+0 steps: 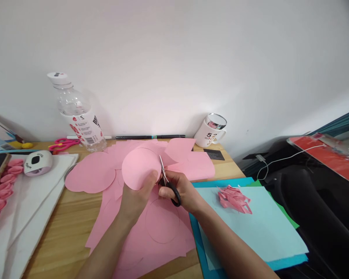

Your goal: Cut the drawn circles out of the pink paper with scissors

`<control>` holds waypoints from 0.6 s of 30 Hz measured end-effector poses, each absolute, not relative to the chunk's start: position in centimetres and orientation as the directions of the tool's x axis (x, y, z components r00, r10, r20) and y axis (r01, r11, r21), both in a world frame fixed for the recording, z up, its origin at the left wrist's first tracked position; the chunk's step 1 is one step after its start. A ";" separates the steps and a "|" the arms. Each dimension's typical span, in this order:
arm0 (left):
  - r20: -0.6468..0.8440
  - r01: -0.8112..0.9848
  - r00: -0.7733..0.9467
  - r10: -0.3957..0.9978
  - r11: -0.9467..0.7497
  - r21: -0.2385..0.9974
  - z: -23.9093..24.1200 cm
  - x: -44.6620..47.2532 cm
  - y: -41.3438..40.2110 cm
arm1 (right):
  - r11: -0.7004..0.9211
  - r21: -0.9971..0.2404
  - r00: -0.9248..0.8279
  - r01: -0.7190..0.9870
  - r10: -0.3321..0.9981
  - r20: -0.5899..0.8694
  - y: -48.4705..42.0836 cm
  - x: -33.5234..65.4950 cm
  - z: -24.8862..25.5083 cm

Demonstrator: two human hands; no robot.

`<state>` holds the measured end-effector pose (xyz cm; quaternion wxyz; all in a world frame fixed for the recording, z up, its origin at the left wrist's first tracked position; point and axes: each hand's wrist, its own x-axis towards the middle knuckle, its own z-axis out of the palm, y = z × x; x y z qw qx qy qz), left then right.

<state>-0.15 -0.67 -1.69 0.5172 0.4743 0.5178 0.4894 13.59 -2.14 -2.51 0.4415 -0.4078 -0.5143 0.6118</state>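
My left hand grips a pink paper circle by its lower edge, thumb on top. Black-handled scissors are in my right hand, with fingers through the handles. Their blades point up and away, along the circle's right edge; part of the pivot area is hidden by my fingers. Below both hands lie several pink paper sheets, one with a drawn circle outline. Cut pink paper rounds overlap to the left. A curled pink paper piece stands up just behind the scissors.
A plastic bottle and a white mug stand by the wall. Pink scissors lie at the back left, near a white rounded device. Pink scraps rest on light blue sheets at right.
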 end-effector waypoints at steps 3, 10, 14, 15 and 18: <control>-0.097 0.008 -0.039 0.994 0.098 0.995 -1.7 -0.3 -0.7 | -0.059 -0.991 -0.269 -0.117 0.963 -0.026 -2.0 13.6 -2.4; -0.096 0.019 0.000 0.995 0.096 0.995 -1.6 -0.3 -0.7 | -0.036 -0.989 -0.285 -0.140 0.959 0.005 -2.0 13.7 -2.5; -0.102 0.012 -0.014 0.995 0.103 0.995 -1.5 -0.4 -0.6 | -0.043 -0.992 -0.285 -0.119 0.958 -0.008 -2.1 13.8 -2.4; -0.103 0.013 -0.021 0.994 0.103 0.995 -1.5 -0.4 -0.6 | -0.050 -0.992 -0.283 -0.118 0.959 -0.014 -2.1 13.8 -2.3; -0.092 0.016 -0.023 0.995 0.092 0.996 -1.4 -0.5 -0.5 | -0.063 -0.991 -0.278 -0.120 0.960 -0.027 -2.1 13.8 -2.3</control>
